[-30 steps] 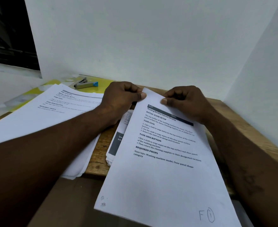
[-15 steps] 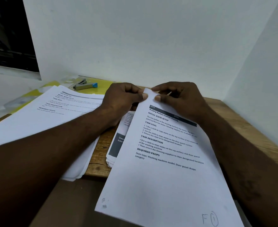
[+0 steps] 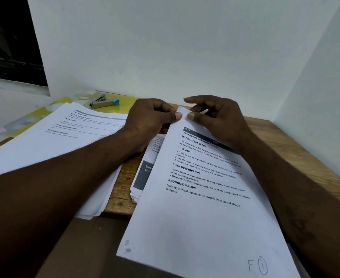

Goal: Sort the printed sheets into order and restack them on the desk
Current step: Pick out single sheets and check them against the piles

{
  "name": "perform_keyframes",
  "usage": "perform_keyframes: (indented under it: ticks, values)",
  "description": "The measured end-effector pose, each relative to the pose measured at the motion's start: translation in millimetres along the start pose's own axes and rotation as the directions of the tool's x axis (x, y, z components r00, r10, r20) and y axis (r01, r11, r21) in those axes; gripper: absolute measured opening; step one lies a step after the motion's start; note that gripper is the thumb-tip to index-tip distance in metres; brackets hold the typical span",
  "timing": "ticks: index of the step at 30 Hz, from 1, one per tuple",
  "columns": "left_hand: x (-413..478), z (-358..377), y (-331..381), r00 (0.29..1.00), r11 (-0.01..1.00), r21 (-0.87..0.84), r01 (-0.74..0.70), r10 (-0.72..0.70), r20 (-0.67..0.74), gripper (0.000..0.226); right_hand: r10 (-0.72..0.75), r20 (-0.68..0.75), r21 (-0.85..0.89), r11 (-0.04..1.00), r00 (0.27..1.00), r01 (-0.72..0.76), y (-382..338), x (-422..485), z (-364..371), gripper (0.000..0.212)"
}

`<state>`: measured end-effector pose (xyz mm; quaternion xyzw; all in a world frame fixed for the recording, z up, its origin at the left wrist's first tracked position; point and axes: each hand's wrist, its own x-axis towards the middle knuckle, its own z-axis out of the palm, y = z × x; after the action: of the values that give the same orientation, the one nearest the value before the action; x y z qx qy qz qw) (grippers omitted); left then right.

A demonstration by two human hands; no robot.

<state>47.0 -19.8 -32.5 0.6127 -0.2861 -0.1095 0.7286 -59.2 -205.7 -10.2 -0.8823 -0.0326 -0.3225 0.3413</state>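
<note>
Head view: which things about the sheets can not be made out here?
All in the head view.
1. Top sheet: far edge hidden under left hand and right hand; near corner cut by the bottom edge.
2. Middle stack: mostly covered by the top sheet.
3. Left stack: print too blurred to read.
</note>
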Motion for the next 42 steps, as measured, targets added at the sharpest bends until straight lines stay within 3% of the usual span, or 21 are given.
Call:
perform_keyframes:
  ticks: [5,21,31,38,42]
  values:
    - [-1,0,0,1.000,1.000,-0.004,-0.005,0.005,0.007,0.013,-0.043,-0.052,-0.058,0.998,0.998,0.040,-2,3,9,0.019]
    - [-1,0,1,1.000,0.998,0.056,-0.005,0.005,-0.001,0.012,-0.029,-0.062,-0.021,0.999,0.998,0.027,-6,4,15,0.031]
    - [-3,0,2,1.000,0.997,0.075,-0.015,0.016,-0.003,0.012,-0.008,-0.069,-0.038,0.999,0.998,0.006,-6,6,16,0.012]
    - [-8,2,12,0.994,0.991,-0.103,0.088,-0.081,0.068,0.011,0.002,-0.099,0.050,0.999,0.995,0.003,-6,5,16,0.007]
    - [-7,1,11,0.993,0.990,-0.104,0.100,-0.092,0.074,0.013,0.015,-0.097,0.091,0.996,0.995,-0.006,-6,5,15,0.006]
